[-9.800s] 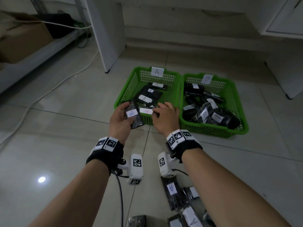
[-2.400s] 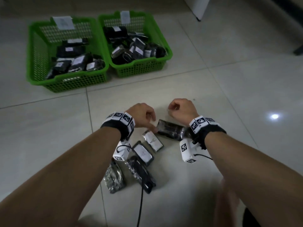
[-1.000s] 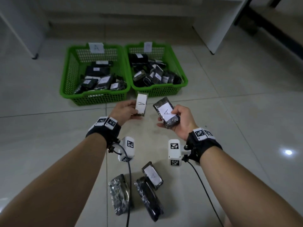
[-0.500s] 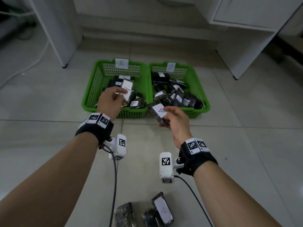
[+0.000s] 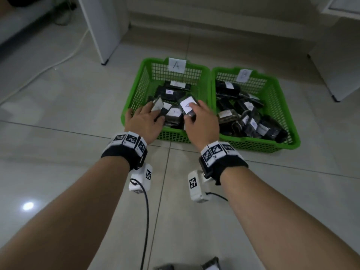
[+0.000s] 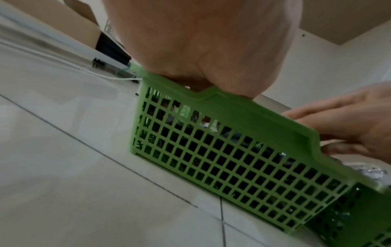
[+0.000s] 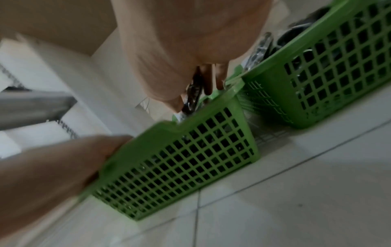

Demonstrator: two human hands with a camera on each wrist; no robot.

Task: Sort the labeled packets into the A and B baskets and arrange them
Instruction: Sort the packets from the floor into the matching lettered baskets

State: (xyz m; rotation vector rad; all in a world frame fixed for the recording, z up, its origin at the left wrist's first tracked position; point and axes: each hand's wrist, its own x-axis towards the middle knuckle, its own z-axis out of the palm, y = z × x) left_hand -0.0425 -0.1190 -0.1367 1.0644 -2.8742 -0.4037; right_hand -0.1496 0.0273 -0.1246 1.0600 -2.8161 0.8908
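Presently both hands are over the near end of the A basket, the left-hand of two green mesh baskets set side by side on the tiled floor. The left hand holds a dark packet low inside the basket, fingers curled round its lower end; its white label faces up but the letter is unreadable. The right hand pinches a second packet between thumb and fingers, white label up and marked A, just above the packets already lying there. The B basket stands touching on the right, heaped loosely with dark packets.

Step in hand, by my reading: depositing two A packets at once. Both are over the right basket; neither is released yet.

Next move calls for setting each down flat, label up, in line with its neighbours rather than dropped on the pile. The near row looks crowded, so the packets may need nudging to make room.

At the bottom edge of the head view, more packets lie on the floor near the person, unsorted. The job is well along but not done.

Wrist views are blurred; they show only the basket wall and the palms.
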